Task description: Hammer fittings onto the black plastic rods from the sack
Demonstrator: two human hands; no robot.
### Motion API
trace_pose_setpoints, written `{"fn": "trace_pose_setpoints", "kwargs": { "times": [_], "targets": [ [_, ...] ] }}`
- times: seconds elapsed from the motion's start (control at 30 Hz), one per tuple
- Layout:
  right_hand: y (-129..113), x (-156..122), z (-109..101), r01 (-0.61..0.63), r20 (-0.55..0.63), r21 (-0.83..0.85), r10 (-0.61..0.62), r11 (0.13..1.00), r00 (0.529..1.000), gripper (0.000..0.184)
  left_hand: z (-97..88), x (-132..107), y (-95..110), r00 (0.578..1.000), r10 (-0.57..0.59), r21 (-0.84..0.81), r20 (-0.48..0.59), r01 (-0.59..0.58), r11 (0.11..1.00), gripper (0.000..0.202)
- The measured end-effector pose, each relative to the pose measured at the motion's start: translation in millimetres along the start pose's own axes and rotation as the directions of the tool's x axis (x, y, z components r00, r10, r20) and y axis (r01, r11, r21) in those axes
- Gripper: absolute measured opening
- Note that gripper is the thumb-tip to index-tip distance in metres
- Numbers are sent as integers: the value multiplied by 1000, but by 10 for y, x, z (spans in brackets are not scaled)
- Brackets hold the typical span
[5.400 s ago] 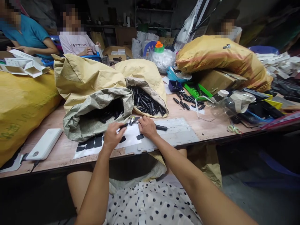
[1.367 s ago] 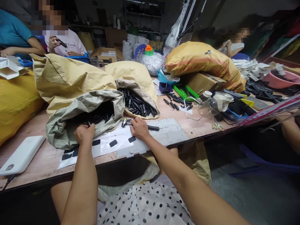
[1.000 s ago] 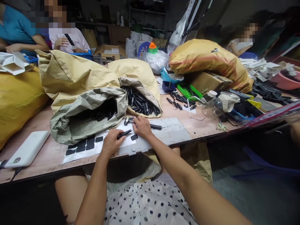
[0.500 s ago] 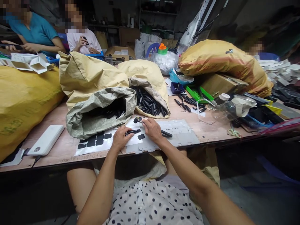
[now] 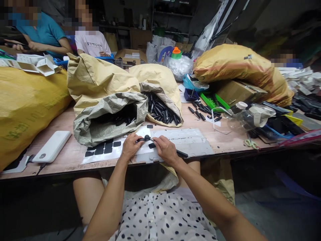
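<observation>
Hammer (image 5: pixel 147 137) and right hand (image 5: pixel 165 149) have shifted since half a second earlier: the hammer's head, then beyond the black part (image 5: pixel 140 139), now lies at that part's protruding end. Left hand (image 5: pixel 130 146) pinches the black part, thumb and fingers closed on it; right hand is closed around the hammer's thin shaft, the dark handle emerging behind it to the right. Whether head and part touch cannot be told. Both hands are close together above the near edge of the desk (image 5: pixel 75 154), fingertips facing one another. Below and to the left of the left hand, a white sheet (image 5: pixel 119 152) bears black rounded patches (image 5: pixel 108 148); a single patch lies just beside the right hand's fingers. Under and right of the right hand is a flat grey board (image 5: pixel 197 142). Just beyond the left hand opens a grey-lined sack (image 5: pixel 102 78); beyond the right, a second sack (image 5: pixel 155 72) is filled with similar black parts (image 5: pixel 162 108). Farther right of the hands lie loose black parts (image 5: pixel 198 113) and a green tray (image 5: pixel 224 101); well to the left, a white device (image 5: pixel 52 147).
</observation>
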State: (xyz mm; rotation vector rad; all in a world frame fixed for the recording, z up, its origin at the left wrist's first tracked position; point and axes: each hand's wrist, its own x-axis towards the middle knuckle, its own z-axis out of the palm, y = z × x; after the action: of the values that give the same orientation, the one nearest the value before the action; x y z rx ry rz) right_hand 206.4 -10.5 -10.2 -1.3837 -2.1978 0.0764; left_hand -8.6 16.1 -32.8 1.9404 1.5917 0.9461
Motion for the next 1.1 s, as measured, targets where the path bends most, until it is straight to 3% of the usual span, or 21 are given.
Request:
{"fn": "trace_pose_setpoints", "kwargs": {
  "times": [0.23,0.43,0.67,0.83,0.97,1.1],
  "targets": [
    [-80,101,-36,0,2,57,0,998,1000,30,-14,6,10,1000,2,-14,4,-2,1000,14],
    [-144,131,23,40,106,-13,-39,999,994,27,-31,17,44,999,-41,-5,29,41,999,3],
    [106,356,106,-43,27,-35,44,998,999,31,-35,20,67,997,-60,-28,41,61,998,24],
    [326,526,236,-42,80,-129,53,991,995,28,-33,9,65,997,-65,-16,40,65,998,19],
    [352,531,308,-30,69,-182,43,983,997,27,-90,-25,98,998,-18,-48,54,21,999,14],
    [313,521,331,-29,62,-212,43,977,997,25,-153,-48,130,998,12,-65,62,-8,998,28]
  ]
}}
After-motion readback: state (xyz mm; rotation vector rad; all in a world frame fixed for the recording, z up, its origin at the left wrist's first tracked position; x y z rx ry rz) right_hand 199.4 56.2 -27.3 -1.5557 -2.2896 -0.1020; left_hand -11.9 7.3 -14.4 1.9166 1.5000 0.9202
